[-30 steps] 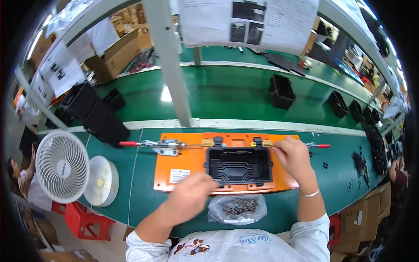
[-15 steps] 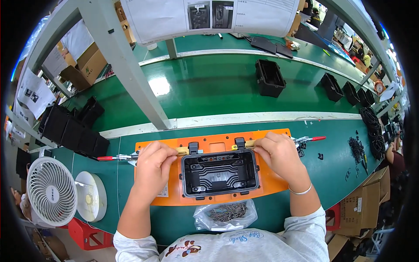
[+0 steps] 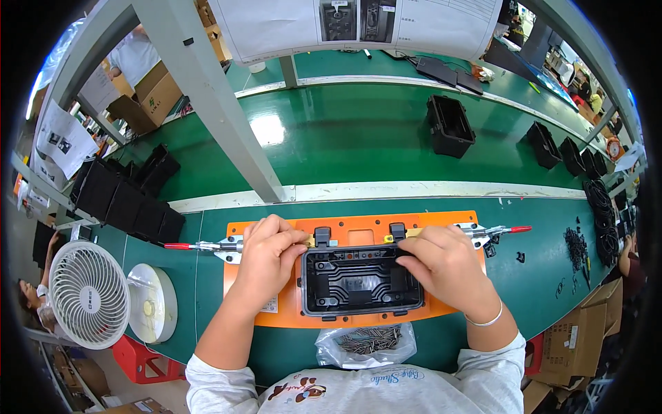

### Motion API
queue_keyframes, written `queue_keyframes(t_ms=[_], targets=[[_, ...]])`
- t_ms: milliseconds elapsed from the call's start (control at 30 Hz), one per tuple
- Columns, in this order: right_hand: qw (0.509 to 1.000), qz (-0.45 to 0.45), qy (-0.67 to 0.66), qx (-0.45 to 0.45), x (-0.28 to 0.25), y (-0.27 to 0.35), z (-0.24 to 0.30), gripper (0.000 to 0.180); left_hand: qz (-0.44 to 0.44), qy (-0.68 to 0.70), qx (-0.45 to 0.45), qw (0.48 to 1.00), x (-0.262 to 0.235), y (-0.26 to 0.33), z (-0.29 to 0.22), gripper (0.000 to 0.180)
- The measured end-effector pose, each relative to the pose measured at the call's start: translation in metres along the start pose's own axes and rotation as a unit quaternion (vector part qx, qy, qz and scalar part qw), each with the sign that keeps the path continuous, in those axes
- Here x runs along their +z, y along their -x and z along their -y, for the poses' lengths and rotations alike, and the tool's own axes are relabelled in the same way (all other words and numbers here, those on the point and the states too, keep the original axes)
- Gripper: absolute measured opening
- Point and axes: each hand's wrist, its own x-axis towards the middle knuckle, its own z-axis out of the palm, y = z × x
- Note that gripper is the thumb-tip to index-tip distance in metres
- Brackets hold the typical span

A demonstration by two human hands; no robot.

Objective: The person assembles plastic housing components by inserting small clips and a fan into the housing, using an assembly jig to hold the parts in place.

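Note:
A black open-topped plastic box [image 3: 362,303] sits in an orange fixture plate [image 3: 241,303] on the bench, with its ribbed inside facing up. Two black hinge-like pieces [image 3: 322,237] stand at its far edge, each with a brass-coloured part [image 3: 412,232] beside it. At the left piece, my left hand [image 3: 267,259] is closed, thumb and forefinger pinched by the brass-coloured part; its fingers hide what they grip. My right hand [image 3: 447,262] is by the box's far right corner, its fingertips near the brass-coloured part and the thumb apart, over the rim.
Red-handled toggle clamps [image 3: 500,230] flank the plate. In front lies a plastic bag of screws [image 3: 369,340]. A white fan [image 3: 89,294] and stacked black boxes [image 3: 121,203] stand left; small black parts [image 3: 578,248] and coiled cable [image 3: 601,221] lie right. Another black box [image 3: 449,125] stands beyond the rail.
The whole view has shifted, so the bench appears further right. My right thumb has come away from the forefinger, over the box's corner. My left hand stays pinched by the left hinge-like piece.

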Motion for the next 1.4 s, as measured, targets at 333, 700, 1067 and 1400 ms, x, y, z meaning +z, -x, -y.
queue_keyframes(t_ms=[333, 700, 1067, 1400], targets=[[0.993, 0.08, 0.04, -0.076, 0.06, -0.062, 0.042, 0.024, -0.242, 0.217, -0.113, 0.939, -0.034, 0.042, 0.026, 0.01], [0.977, 0.103, 0.11, -0.148, 0.082, -0.065, 0.056, 0.008, -0.429, 0.686, -0.395, 0.436, -0.086, 0.077, 0.126, 0.026], [0.978, 0.071, 0.118, -0.155, 0.088, -0.063, 0.06, 0.011, -0.063, -0.111, 0.015, 0.992, -0.022, 0.011, 0.014, 0.011], [0.985, -0.089, -0.07, 0.131, -0.005, -0.006, -0.006, 0.026, -0.407, -0.24, -0.092, 0.877, -0.111, 0.039, 0.078, 0.028]])
